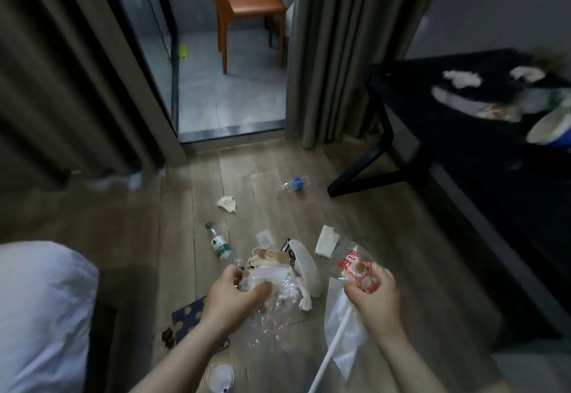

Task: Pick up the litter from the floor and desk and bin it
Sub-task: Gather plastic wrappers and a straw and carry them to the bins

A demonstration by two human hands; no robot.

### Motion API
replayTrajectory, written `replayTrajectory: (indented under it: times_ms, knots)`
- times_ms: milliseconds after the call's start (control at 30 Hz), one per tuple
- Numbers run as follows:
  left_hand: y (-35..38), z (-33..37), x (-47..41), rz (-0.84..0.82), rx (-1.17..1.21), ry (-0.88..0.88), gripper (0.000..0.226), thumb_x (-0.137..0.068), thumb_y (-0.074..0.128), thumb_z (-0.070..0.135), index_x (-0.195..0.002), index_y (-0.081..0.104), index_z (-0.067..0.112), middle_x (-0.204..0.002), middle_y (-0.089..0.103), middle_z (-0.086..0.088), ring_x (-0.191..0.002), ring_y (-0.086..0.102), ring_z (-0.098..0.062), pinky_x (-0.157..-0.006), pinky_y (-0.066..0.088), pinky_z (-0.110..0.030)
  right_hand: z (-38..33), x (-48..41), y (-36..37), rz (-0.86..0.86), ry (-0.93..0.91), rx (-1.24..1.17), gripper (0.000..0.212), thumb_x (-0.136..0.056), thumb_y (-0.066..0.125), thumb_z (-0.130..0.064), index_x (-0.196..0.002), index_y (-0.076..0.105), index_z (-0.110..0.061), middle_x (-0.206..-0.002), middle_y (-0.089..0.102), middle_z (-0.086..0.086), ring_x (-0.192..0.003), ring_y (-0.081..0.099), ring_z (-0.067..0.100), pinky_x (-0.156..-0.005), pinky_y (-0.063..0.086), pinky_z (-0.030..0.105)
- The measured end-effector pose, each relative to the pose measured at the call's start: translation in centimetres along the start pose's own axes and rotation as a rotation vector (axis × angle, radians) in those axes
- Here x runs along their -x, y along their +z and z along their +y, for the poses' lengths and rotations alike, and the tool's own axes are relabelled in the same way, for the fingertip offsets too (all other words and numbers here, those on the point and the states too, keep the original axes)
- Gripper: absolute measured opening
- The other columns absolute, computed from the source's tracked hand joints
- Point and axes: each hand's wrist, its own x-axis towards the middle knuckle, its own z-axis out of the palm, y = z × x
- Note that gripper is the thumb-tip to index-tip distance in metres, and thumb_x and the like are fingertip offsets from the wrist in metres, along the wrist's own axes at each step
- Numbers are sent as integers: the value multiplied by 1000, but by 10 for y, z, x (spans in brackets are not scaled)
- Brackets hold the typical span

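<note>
My left hand (236, 295) grips a crumpled clear plastic bag (272, 303) above the wooden floor. My right hand (375, 295) holds a clear plastic bottle with a red label (352, 264); a white straw (333, 346) and a clear wrapper (343, 337) hang below that hand. Under my hands lies a heap of litter: brown paper (268, 258), a white sleeve-like piece (306, 264). Farther out lie a green-capped bottle (219, 243), a blue-capped bottle (293, 184), a crumpled tissue (228, 204) and a folded napkin (327, 240). No bin is in view.
A black desk (411, 83) at the right carries tissues (462, 79) and other blurred litter. White bedding (40, 315) fills the lower left. Curtains (336, 53) frame an open balcony door with an orange chair (247, 6). A spotted blue wrapper (190, 315) and a white lid (221, 378) lie near me.
</note>
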Motion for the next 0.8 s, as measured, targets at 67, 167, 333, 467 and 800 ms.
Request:
replayTrajectory:
  times_ms: [67, 167, 333, 467, 800]
  knots:
    - [-19, 46, 32, 1, 13, 3, 45, -67, 73, 55, -96, 54, 26, -95, 65, 3, -78, 66, -15, -72, 58, -39, -48, 12, -35, -14, -14, 27, 22, -71, 76, -3, -84, 64, -17, -91, 60, 5, -72, 60, 13, -57, 41, 13]
    - [-44, 114, 80, -13, 24, 30, 42, -66, 74, 51, -93, 53, 27, -92, 62, 7, -79, 64, -11, -71, 58, -35, -111, 26, -87, 0, -52, 70, 19, -72, 75, -5, -86, 67, -15, -93, 57, 1, -71, 59, 5, -55, 41, 9]
    - [-58, 197, 133, 12, 90, 90, 41, -62, 75, 49, -88, 56, 24, -83, 67, 4, -60, 66, -3, -50, 51, -20, -182, 38, -153, 70, -75, 25, 25, -75, 73, -7, -74, 60, -29, -93, 56, -4, -69, 59, -6, -53, 42, 5]
    - [-39, 229, 153, 41, 88, 151, 42, -66, 76, 47, -93, 56, 20, -88, 66, 1, -65, 67, -10, -54, 55, -28, -198, 44, -191, 159, -127, 25, 22, -76, 72, -9, -74, 60, -28, -92, 56, -7, -72, 58, -6, -55, 41, 4]
    - [2, 297, 174, 0, 122, 320, 32, -70, 79, 39, -88, 56, 25, -82, 65, 9, -59, 65, -4, -47, 50, -23, -214, 44, -267, 244, -170, 10, 20, -79, 71, -11, -81, 61, -29, -97, 53, -11, -74, 59, -3, -60, 46, 6]
